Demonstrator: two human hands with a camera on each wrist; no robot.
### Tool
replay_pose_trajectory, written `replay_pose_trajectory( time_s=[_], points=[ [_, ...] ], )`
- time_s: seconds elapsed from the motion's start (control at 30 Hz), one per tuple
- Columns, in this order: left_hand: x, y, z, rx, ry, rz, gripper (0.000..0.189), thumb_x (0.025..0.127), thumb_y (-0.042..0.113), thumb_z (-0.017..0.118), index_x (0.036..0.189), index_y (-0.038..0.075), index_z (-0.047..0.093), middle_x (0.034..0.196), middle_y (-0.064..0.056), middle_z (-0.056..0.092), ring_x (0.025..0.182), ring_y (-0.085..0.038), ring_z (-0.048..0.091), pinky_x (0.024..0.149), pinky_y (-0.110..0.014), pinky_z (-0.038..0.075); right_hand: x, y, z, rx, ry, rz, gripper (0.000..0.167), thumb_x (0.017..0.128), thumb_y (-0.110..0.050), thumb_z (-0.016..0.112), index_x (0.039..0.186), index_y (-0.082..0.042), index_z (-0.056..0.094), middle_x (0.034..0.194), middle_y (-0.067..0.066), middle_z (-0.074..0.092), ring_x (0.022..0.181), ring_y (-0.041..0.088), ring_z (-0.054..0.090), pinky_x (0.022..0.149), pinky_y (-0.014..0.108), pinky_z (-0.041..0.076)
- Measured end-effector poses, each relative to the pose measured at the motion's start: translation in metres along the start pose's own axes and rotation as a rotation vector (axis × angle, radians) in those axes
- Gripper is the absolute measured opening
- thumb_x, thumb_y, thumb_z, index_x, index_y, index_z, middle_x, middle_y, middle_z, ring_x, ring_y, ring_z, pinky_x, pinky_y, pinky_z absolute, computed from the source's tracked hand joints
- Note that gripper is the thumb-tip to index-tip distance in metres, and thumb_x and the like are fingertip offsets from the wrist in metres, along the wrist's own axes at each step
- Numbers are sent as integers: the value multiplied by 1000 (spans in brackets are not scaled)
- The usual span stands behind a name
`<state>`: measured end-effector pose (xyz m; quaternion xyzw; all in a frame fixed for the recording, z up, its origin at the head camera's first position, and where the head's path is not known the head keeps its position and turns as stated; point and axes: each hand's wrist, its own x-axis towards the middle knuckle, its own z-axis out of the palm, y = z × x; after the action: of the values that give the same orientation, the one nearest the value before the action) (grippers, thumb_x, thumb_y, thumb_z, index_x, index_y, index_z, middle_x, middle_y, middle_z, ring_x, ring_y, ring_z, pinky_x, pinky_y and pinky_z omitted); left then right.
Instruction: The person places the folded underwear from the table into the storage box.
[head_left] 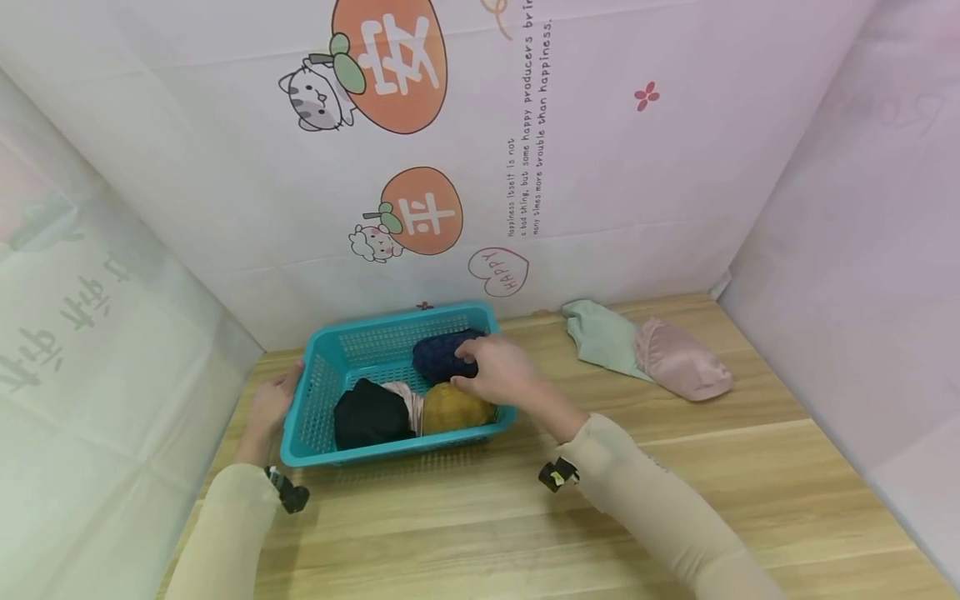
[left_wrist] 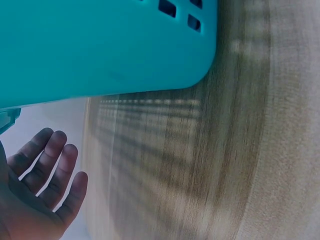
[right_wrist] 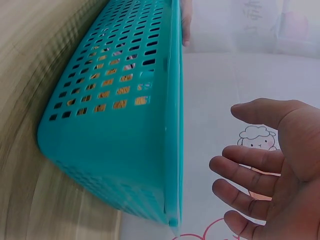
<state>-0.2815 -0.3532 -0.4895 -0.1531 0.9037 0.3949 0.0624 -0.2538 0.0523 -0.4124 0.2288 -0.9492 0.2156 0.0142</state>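
A teal plastic basket point(head_left: 397, 454) with perforated walls stands on the table by the back wall. Inside it lie a navy cloth bundle point(head_left: 438, 357), a black cloth bundle point(head_left: 371, 417), a mustard cloth bundle point(head_left: 453, 408) and a pale pink cloth point(head_left: 408, 400) partly hidden between the latter two. At the basket's left end is my left hand point(head_left: 272, 407), its fingertips by the rim; the left wrist view shows its fingers point(left_wrist: 52, 165) loosely extended. My right hand point(head_left: 501, 368) hovers over the right rim near the navy and mustard bundles, its fingers point(right_wrist: 250, 185) spread and holding nothing.
On the wooden table point(head_left: 465, 533), right of the basket, lie a mint green cloth point(head_left: 607, 337) and a shiny pink cloth bundle point(head_left: 682, 360), overlapping at their edges. Printed fabric walls point(head_left: 600, 183) enclose the table at the back and both sides.
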Motion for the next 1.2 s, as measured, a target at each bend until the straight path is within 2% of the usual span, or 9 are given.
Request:
replay_pose_trajectory(
  time_s=[0.13, 0.43, 0.77, 0.9, 1.2],
  points=[
    [-1, 0, 0, -1, -4, -3, 105, 91, 82, 17, 151, -2, 37, 151, -30, 43, 137, -49, 43, 109, -61, 40, -2, 5, -2, 13, 9, -2, 45, 90, -42, 73, 125, -13, 69, 114, 5, 74, 103, 21, 68, 86, 41, 57],
    [-6, 2, -1, 12, -8, 9, 94, 98, 73, 19, 150, -3, 39, 151, -30, 43, 138, -50, 42, 108, -62, 41, -9, 15, -8, 37, 25, 2, 46, 90, -39, 73, 126, -10, 67, 115, 8, 73, 105, 22, 68, 88, 42, 57],
    [-3, -1, 0, -9, -10, 1, 108, 89, 84, 18, 153, -1, 34, 155, -29, 38, 140, -50, 39, 110, -62, 39, -13, 27, -13, 32, 19, 33, 46, 91, -38, 72, 127, -10, 67, 117, 6, 73, 107, 22, 68, 91, 43, 56],
    [-3, 0, 0, -11, -13, -6, 103, 92, 81, 18, 153, 0, 33, 155, -29, 37, 140, -50, 39, 110, -62, 39, -15, 32, -14, 19, 34, 28, 46, 91, -38, 72, 127, -9, 67, 118, 6, 73, 107, 22, 69, 91, 43, 56],
    [-2, 1, 0, -24, -1, -1, 95, 97, 75, 21, 152, 0, 36, 150, -29, 45, 133, -47, 48, 105, -57, 45, -19, 45, -18, -28, 66, 41, 46, 88, -40, 75, 123, -10, 68, 113, 6, 75, 104, 23, 70, 89, 43, 56]
  ],
)
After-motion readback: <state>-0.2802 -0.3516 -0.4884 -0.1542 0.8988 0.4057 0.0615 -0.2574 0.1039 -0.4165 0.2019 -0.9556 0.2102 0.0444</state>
